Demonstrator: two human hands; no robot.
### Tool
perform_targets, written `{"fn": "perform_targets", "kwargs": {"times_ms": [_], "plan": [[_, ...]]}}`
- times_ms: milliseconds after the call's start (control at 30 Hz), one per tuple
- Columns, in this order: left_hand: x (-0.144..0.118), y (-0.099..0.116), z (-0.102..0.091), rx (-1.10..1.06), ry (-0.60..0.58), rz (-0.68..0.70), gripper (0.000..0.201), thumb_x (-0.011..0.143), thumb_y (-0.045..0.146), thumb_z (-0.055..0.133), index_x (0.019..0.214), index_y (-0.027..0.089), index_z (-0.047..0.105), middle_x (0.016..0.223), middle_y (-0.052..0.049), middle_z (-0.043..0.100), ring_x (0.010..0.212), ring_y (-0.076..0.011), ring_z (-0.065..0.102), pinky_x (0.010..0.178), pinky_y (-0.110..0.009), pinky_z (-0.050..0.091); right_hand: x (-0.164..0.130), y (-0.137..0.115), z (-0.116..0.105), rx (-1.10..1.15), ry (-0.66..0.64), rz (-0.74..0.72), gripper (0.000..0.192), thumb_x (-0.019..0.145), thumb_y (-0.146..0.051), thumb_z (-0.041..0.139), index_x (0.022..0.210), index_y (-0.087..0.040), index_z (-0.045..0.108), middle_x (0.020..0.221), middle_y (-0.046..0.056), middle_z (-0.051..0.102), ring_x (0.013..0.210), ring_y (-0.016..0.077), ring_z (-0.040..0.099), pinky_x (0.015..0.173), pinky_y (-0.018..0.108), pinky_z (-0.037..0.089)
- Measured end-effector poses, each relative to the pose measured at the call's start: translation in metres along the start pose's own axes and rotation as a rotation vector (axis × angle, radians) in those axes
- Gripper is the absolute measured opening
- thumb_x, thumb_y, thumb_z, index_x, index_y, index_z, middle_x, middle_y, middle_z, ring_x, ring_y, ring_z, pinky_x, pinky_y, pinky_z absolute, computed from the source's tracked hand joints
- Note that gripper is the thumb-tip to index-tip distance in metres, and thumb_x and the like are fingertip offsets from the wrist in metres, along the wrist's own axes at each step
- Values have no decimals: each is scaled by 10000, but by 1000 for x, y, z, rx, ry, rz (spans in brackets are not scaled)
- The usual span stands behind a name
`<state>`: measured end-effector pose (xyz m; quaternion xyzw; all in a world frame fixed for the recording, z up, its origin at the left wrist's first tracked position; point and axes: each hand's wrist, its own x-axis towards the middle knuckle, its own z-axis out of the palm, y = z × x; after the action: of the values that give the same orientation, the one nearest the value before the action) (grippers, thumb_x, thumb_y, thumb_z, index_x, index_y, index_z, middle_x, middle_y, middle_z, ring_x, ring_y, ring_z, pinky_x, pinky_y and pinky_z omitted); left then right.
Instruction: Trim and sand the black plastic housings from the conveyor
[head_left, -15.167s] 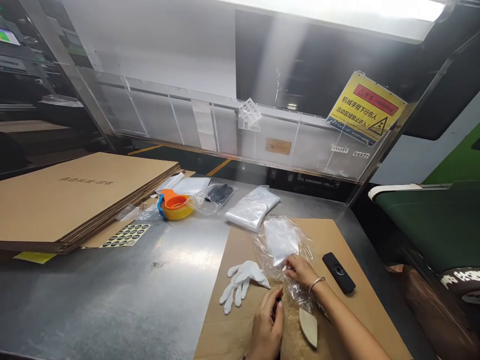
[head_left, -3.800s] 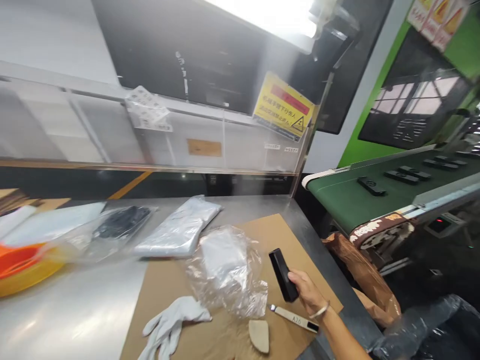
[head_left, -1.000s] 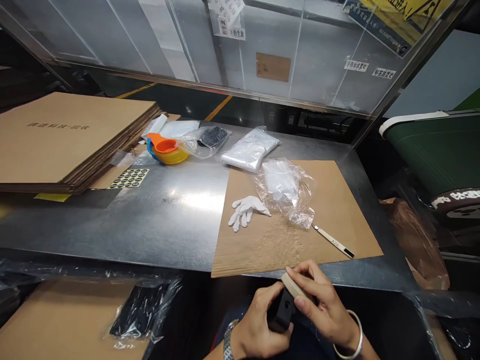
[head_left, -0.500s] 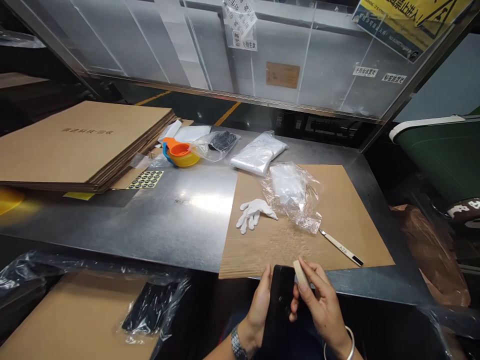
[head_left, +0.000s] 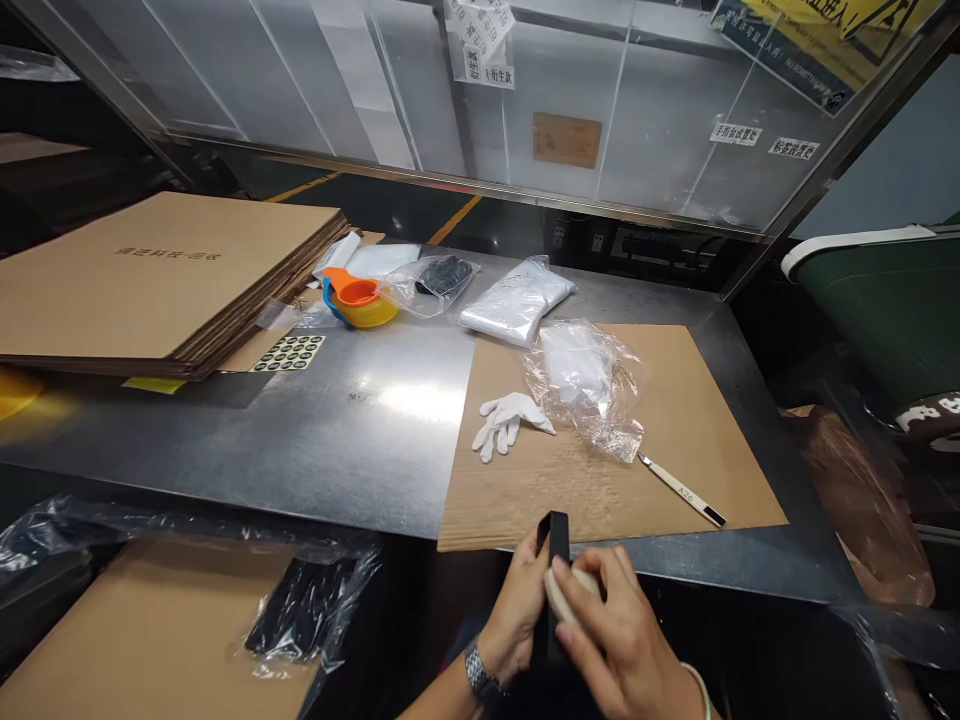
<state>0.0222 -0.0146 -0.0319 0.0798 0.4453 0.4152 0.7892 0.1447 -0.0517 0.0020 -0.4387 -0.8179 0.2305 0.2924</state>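
My left hand (head_left: 516, 605) is closed around a black, flat, rectangular object (head_left: 556, 534), held upright past the table's front edge. What kind of object it is cannot be made out. In my right hand (head_left: 622, 630) is a small beige pad (head_left: 558, 598), pressed against the side of the black object. The right fingers cover part of both. Beyond the hands, a white glove (head_left: 507, 422) lies on a cardboard sheet (head_left: 517, 510). A craft knife (head_left: 681, 489) marked A26 rests to the right, its tip by a crumpled clear plastic bag (head_left: 577, 370).
A stack of cardboard (head_left: 172, 280) fills the table's left end. Near it are an orange and yellow tape dispenser (head_left: 364, 300), a sticker sheet (head_left: 291, 352) and bagged items. A carton (head_left: 150, 630) with a black wrapped item (head_left: 298, 608) stands below left. A clear panel (head_left: 570, 80) spans the back.
The black object has turned from showing its broad face to showing its narrow edge. My right hand has moved left and down, bringing the beige pad onto its side.
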Motion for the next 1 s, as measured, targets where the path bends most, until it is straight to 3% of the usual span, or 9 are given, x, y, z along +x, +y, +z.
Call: {"fn": "perform_targets", "kwargs": {"times_ms": [100, 233, 333, 467, 533, 667, 833, 1000], "plan": [[5, -1, -4, -23, 21, -31, 378, 586, 306, 765, 899, 185, 592, 549, 66, 557, 408, -55, 468, 437, -179, 334, -3, -5, 0, 52, -33, -158, 533, 864, -207, 445, 1378, -146, 321, 965, 106, 405, 836, 211, 410, 666, 366, 457], [5, -6, -3, -89, -10, -74, 413, 721, 498, 603, 966, 166, 593, 595, 17, 591, 509, -116, 560, 534, -239, 432, -5, 0, 7, 127, 48, -93, 526, 869, -177, 424, 1384, -185, 314, 1022, 99, 393, 901, 216, 408, 757, 406, 437], [-1, -9, -4, -222, -152, -132, 573, 777, 599, 460, 1028, 108, 618, 798, -88, 669, 779, -208, 639, 754, -321, 473, -3, 5, 15, 157, 147, -19, 551, 855, -132, 434, 1387, -202, 307, 1079, 101, 379, 965, 220, 405, 821, 419, 416], [-10, -13, -13, -302, -405, -232, 587, 730, 590, 551, 1109, 147, 617, 1012, -113, 671, 1003, -275, 599, 937, -387, 399, -2, 13, 23, 180, 197, 122, 520, 876, -151, 436, 1376, -247, 330, 1099, 91, 391, 1014, 220, 408, 864, 416, 407], [-13, -14, -17, -255, -465, -289, 559, 740, 539, 582, 1157, 167, 590, 1068, -115, 663, 1058, -286, 577, 974, -408, 369, -3, 19, 23, 145, 216, 176, 508, 885, -153, 431, 1370, -275, 339, 1084, 84, 408, 1005, 216, 416, 844, 405, 414], [-13, -12, -15, -214, -393, -271, 491, 803, 451, 552, 1220, 192, 537, 1100, -110, 662, 1080, -277, 573, 980, -426, 368, -7, 31, 18, 107, 195, 269, 458, 889, -194, 455, 1331, -307, 405, 1046, 70, 442, 980, 209, 436, 844, 404, 411], [-1, -8, -8, -380, -299, -399, 406, 852, 412, 470, 1108, 129, 611, 1050, -114, 683, 1062, -268, 585, 958, -397, 397, -6, 30, 21, 331, 197, 428, 389, 914, -269, 428, 1301, -305, 448, 1058, 57, 477, 1027, 190, 474, 910, 364, 406], [12, 3, -7, -589, -260, -203, 291, 835, 336, 473, 986, 162, 650, 1027, -65, 689, 1041, -198, 590, 937, -321, 415, -10, 13, 33, 525, 230, 429, 402, 928, -273, 394, 1328, -282, 418, 1088, 60, 484, 1058, 179, 491, 933, 326, 412]]}}
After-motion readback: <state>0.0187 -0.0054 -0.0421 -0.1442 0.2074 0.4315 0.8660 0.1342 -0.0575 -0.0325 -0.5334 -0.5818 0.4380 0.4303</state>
